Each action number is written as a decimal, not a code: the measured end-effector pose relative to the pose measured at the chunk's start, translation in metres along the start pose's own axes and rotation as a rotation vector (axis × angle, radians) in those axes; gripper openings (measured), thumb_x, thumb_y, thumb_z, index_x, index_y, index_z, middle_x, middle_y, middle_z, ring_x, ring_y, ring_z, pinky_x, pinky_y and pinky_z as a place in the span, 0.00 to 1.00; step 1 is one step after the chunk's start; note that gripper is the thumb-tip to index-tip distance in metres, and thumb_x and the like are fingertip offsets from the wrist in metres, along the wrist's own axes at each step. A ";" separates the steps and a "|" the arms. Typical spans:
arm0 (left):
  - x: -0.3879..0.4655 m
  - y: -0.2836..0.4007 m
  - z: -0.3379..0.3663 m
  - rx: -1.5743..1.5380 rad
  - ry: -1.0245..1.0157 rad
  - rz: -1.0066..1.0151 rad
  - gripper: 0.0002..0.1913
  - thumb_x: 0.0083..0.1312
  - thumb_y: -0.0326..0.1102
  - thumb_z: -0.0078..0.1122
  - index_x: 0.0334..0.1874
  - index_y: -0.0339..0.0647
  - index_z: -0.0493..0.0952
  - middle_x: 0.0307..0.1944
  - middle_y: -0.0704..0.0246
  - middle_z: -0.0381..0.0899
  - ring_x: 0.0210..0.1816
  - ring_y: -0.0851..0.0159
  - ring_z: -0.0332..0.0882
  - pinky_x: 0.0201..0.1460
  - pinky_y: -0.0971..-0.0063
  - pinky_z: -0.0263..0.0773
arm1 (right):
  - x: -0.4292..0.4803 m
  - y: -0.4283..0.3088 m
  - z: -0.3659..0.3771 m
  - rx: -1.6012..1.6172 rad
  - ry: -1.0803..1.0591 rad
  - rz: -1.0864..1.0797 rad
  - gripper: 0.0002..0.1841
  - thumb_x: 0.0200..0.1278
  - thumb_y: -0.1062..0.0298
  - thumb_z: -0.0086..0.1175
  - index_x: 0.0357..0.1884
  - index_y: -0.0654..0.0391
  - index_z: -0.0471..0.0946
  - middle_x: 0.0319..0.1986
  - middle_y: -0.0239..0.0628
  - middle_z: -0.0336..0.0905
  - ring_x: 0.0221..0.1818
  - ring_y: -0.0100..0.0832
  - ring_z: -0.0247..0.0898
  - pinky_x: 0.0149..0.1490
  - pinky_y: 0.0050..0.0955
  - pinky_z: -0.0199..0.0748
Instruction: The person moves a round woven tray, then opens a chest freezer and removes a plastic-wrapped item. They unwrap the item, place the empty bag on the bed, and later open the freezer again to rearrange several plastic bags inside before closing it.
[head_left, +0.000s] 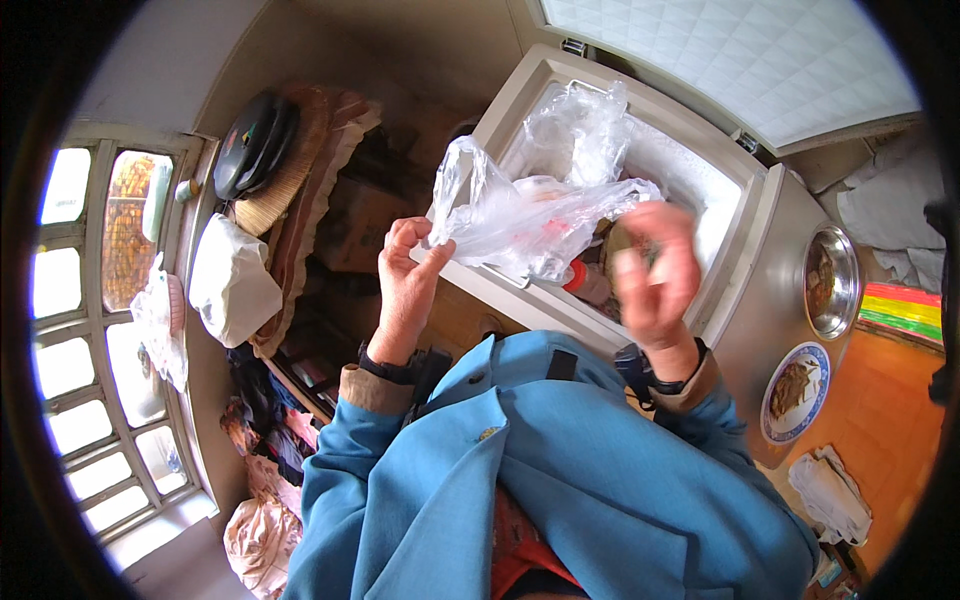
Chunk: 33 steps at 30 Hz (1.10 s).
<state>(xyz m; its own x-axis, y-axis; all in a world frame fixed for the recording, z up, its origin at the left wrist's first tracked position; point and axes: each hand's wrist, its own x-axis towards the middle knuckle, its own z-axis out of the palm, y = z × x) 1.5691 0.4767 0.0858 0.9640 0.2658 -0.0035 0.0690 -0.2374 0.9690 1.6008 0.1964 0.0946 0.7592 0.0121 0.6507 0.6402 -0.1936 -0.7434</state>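
My left hand (412, 262) pinches one edge of a clear plastic bag (525, 225) that lies stretched over an open chest freezer (735, 247). Something pink or red shows faintly through the film. Blurred by motion, my right hand (656, 270) is raised over the freezer's right part, near the bag's other end; whether its fingers hold anything cannot be told. Inside, behind the bag, sits more crumpled clear plastic (577, 135). A container with a red lid (575, 276) shows below the bag, by a wire basket's rim, and other contents are partly hidden.
The raised freezer lid (735, 60) stands behind. On the right surface are a metal bowl of food (831, 281) and a blue-rimmed plate with food (796, 392). A cloth (829, 495) lies lower right. At left are a white bag (232, 281), dark round pans or lids (255, 146) and a window.
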 end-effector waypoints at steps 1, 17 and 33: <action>0.000 0.002 0.001 0.076 -0.033 0.031 0.08 0.54 0.27 0.67 0.31 0.35 0.75 0.38 0.71 0.73 0.44 0.68 0.67 0.51 0.73 0.64 | 0.005 -0.004 0.006 -0.091 -0.261 -0.098 0.12 0.56 0.73 0.52 0.43 0.61 0.77 0.40 0.42 0.77 0.45 0.41 0.74 0.54 0.39 0.72; -0.023 0.007 0.010 -0.296 -0.137 -0.017 0.07 0.68 0.25 0.58 0.46 0.36 0.78 0.39 0.73 0.80 0.44 0.74 0.77 0.54 0.76 0.72 | -0.084 0.056 0.039 0.180 -0.788 0.876 0.22 0.69 0.57 0.44 0.54 0.66 0.73 0.50 0.60 0.75 0.47 0.53 0.75 0.53 0.42 0.72; -0.031 0.009 0.019 -0.292 -0.190 0.005 0.09 0.69 0.24 0.57 0.50 0.36 0.78 0.43 0.74 0.81 0.46 0.77 0.74 0.54 0.79 0.70 | -0.086 0.113 0.128 -0.459 -0.642 0.247 0.21 0.48 0.78 0.55 0.49 0.54 0.78 0.45 0.49 0.78 0.52 0.51 0.72 0.54 0.52 0.67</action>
<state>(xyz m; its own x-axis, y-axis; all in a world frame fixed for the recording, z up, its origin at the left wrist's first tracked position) 1.5449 0.4491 0.0902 0.9966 0.0801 -0.0182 0.0145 0.0464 0.9988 1.6224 0.2995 -0.0655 0.8796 0.4485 0.1585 0.4408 -0.6436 -0.6257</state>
